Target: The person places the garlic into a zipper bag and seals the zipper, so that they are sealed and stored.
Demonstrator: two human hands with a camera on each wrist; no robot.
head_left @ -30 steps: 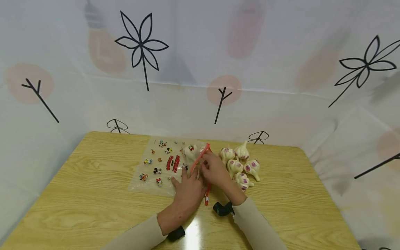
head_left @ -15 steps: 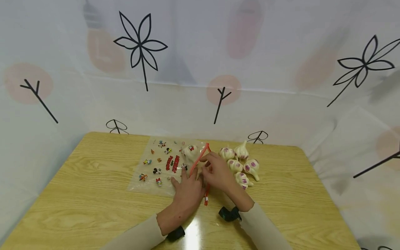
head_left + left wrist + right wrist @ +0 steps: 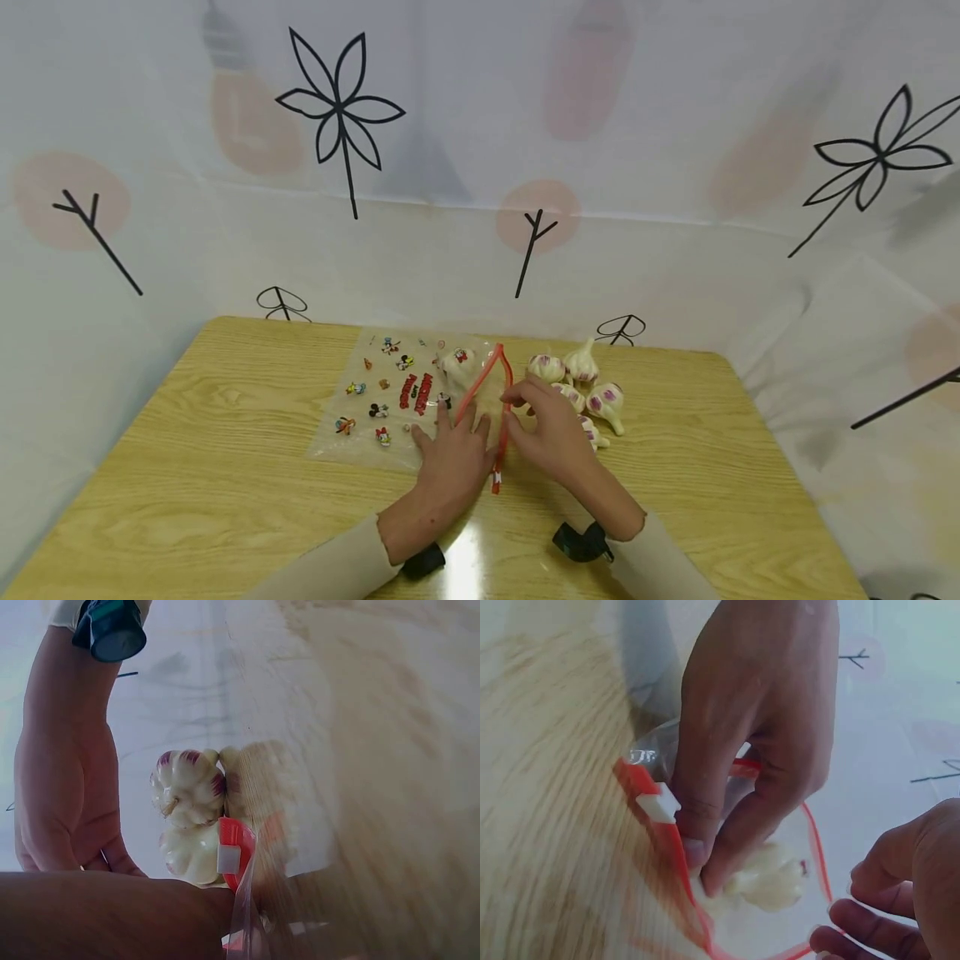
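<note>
A clear zip bag with cartoon prints and a red zip edge lies on the table, its mouth gaping to the right. Inside is a garlic bulb, also seen through the mouth in the right wrist view. My left hand rests on the bag with its fingers spread. In the right wrist view, that left hand's thumb and a finger reach down at the mouth, beside the white slider. My right hand is at the mouth's right edge, fingers loosely bent, holding nothing; contact with the edge is unclear.
Several garlic bulbs lie just right of the bag, partly hidden by the right hand. The wooden table ends at a printed cloth backdrop. Black cameras hang at both wrists.
My right hand has drawn back to the right from the bag's mouth, so more of the red edge shows and some loose garlic is covered. The left hand has stayed in place.
</note>
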